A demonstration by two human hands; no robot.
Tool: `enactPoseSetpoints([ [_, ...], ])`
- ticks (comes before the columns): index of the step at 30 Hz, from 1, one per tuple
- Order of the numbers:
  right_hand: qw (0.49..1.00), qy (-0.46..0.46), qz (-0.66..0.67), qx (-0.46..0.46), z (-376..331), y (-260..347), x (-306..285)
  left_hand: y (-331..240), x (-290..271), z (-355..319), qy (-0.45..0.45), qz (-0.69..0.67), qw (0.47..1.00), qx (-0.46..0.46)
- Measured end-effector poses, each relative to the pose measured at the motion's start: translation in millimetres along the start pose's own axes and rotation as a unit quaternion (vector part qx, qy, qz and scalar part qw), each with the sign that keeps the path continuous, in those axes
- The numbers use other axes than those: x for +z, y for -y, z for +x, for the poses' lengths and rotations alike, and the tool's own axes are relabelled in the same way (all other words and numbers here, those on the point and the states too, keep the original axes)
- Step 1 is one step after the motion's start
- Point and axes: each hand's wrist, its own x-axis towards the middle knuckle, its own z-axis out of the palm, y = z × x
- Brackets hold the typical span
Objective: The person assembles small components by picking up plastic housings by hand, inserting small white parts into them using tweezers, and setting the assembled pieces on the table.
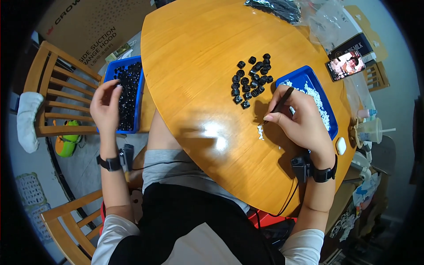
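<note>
Head view: the left hand (105, 106) pinches a small black part over the blue tray (128, 95) beside the surface (194, 53); the right hand (300, 119) grips black tweezers (279, 104) near the black parts pile (251, 79).

A single head-worn fisheye view looks steeply down from above the seated person's lap, close over the round wooden tabletop (194, 57). It faces forward and down, so both forearms enter from the lower edge, the left hand (105, 106) left of the tabletop and the right hand (300, 121) over it. Straight edges bow toward the dark rim, where a wooden chair (53, 84) and floor curve away.
</note>
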Motion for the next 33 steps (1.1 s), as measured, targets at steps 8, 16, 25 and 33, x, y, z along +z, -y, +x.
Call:
enactPoseSetpoints([
  [8, 1.0, -0.009, -0.022, -0.02, 0, -3, 2, 168, -62, 22, -0.005, 0.174, 0.981, -0.088],
  [16, 0.999, -0.002, -0.047, -0.024, 1, -2, 2, 43, 6, 13, -0.09, 0.22, 0.963, 0.126],
  [25, 0.996, -0.077, -0.026, -0.048, -2, 4, -5, -158, 94, -17, 0.35, 0.002, 0.878, 0.326],
  [33, 0.993, -0.106, 0.01, -0.048, -7, 14, -2, -169, 133, -34, 0.392, -0.083, 0.862, 0.312],
])
